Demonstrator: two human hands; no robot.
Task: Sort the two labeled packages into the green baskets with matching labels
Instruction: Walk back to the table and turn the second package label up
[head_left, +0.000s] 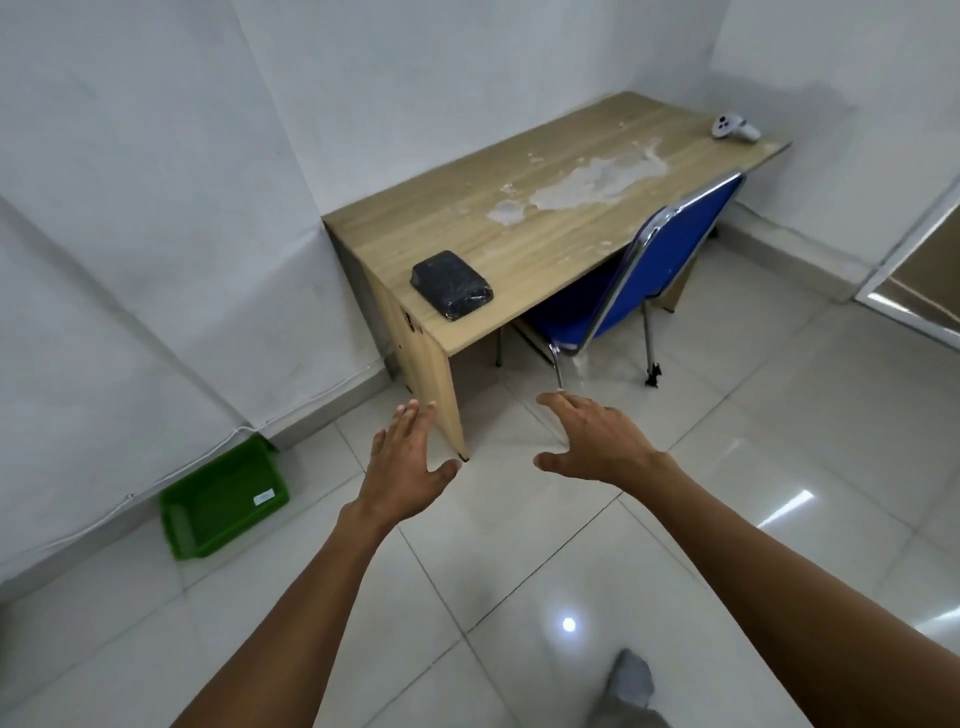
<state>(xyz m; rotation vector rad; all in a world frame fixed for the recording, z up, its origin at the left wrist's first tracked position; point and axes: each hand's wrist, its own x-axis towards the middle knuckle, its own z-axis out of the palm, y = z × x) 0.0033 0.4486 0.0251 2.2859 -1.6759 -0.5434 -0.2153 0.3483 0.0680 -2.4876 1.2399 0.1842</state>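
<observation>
A black wrapped package (451, 283) lies on the near left corner of a wooden desk (545, 208). One green basket (221, 499) with a small white label sits on the floor by the left wall; it looks empty. No second package or basket shows. My left hand (402, 462) and my right hand (597, 441) are stretched out over the floor in front of the desk, fingers spread, holding nothing. Both are well short of the package.
A blue chair (649, 265) with metal legs is pushed under the desk's right side. A white controller (735, 127) rests at the desk's far right corner. Glossy tiled floor (519, 571) lies underfoot. A grey-socked foot (631, 680) shows at the bottom.
</observation>
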